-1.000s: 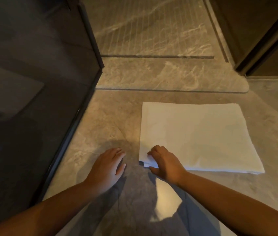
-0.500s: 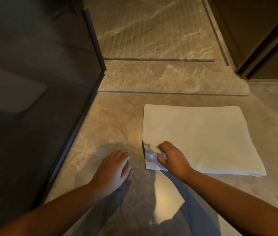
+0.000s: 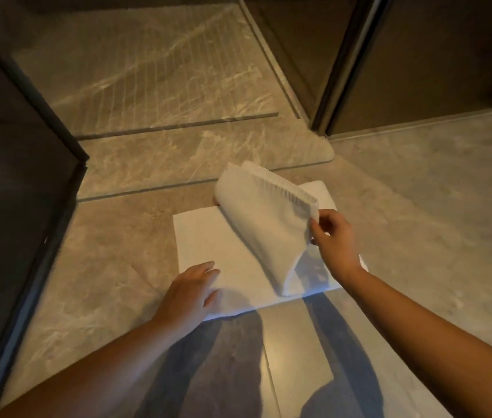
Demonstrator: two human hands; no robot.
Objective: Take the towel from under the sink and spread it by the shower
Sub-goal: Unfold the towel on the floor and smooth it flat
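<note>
A white towel (image 3: pixel 205 245) lies on the stone floor just in front of the shower threshold (image 3: pixel 178 164). Its upper layer is lifted and peeled back toward the right, hanging in a fold above the rest. My right hand (image 3: pixel 333 239) pinches the hemmed edge of that raised layer between thumb and fingers. My left hand (image 3: pixel 192 292) lies flat, fingers spread, on the towel's near left corner, pressing the bottom layer to the floor.
A dark glass shower panel (image 3: pixel 15 182) with a black frame stands along the left. The ribbed shower floor (image 3: pixel 154 79) lies beyond the threshold. A dark door frame (image 3: pixel 341 67) and wall close the far right. Bare stone floor (image 3: pixel 434 212) spreads to the right.
My right hand has lifted the towel's top layer from its near left corner and carried it up and to the right. My left hand has moved from the floor onto the towel's corner.
</note>
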